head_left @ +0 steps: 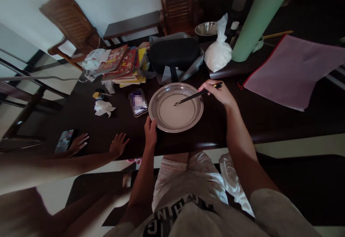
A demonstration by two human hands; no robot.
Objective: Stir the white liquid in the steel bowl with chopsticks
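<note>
Grey shirt (185, 219) nearest lens. Left hand (151, 132) clamped on rim of metal basin (178, 129), 8 o'clock; right hand (220, 94) pinched on chopsticks (194, 96), 2 o'clock. Basin's on table (269, 122), 12 o'clock from shirt. Likely stiff, slick, slosh-prone with cloudy liquid (176, 116); grip opposite rims.

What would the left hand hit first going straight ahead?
The metal basin: the left hand is already at its near-left rim, thumb apparently touching it. Exact depth is hard to judge.
</note>
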